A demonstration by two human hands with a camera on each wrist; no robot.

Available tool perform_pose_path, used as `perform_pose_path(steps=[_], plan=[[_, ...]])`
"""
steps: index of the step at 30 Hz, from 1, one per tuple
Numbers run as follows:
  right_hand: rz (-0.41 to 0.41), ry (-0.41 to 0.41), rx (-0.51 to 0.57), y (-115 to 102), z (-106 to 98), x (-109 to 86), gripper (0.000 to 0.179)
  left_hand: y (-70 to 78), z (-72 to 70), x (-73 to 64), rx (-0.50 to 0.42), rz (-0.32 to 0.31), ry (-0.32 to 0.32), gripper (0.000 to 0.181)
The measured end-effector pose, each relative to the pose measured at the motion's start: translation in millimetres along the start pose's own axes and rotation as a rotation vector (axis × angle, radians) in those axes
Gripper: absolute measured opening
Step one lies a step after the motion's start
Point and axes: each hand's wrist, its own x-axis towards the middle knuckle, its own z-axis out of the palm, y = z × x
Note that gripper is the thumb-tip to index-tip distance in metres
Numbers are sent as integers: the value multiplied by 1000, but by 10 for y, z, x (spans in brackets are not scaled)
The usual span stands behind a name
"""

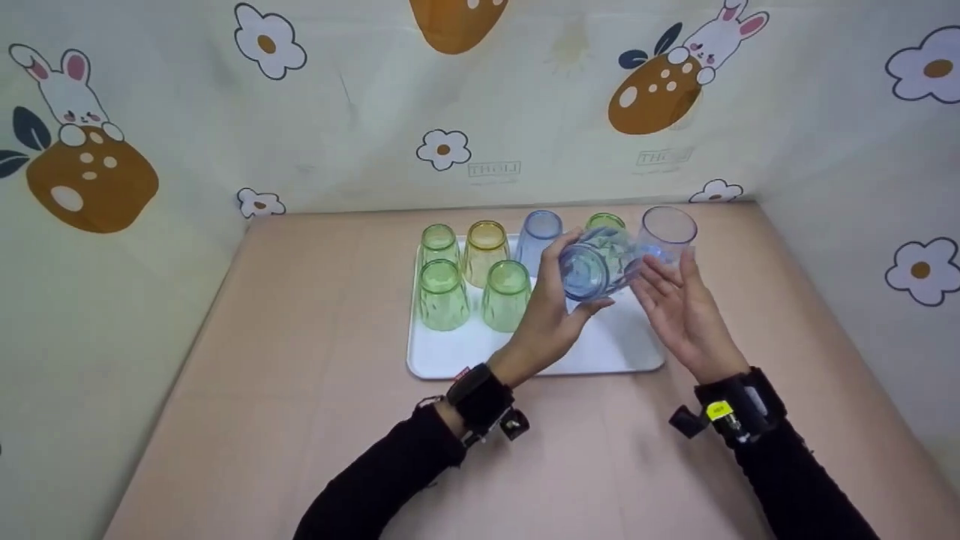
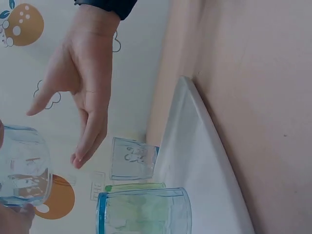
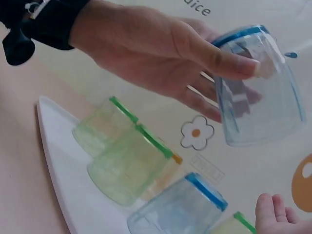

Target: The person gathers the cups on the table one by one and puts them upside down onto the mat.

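My left hand (image 1: 544, 319) grips a clear blue glass (image 1: 589, 271) above the white tray (image 1: 450, 364). The glass is tilted, its thick base towards the head camera. In the right wrist view, my left thumb lies along the side of this glass (image 3: 265, 97). My right hand (image 1: 684, 322), palm turned up and fingers extended, is just right of the held glass and holds nothing. In the left wrist view a gap shows between the right hand (image 2: 90, 83) and the held glass (image 2: 24, 165). Beyond the right hand, a pale blue glass (image 1: 669, 225) stands upright.
On the tray stand several base-up glasses: green ones (image 1: 444, 296) at the left, an amber one (image 1: 487, 251) and a blue one (image 1: 538, 238) at the back. Another green glass (image 1: 606, 220) is partly hidden. Patterned cloth (image 1: 352, 142) borders the table (image 1: 300, 322).
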Motion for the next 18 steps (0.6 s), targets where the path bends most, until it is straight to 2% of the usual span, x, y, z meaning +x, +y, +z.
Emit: perform_pose_path(steps=[6,10,14,18], plan=[[-21,99,90,-256,-304,23,93,22,93,85,256,-42,-72,79],[-15,142,124,-353,-431,29,94,12,201,161,389,-87,-155,77],[-2,194,160,-394,-543,43,94,-9,342,231,488,-180,-244,78],[14,238,195,-401,-629,55,96,-43,484,266,546,-287,-314,81]])
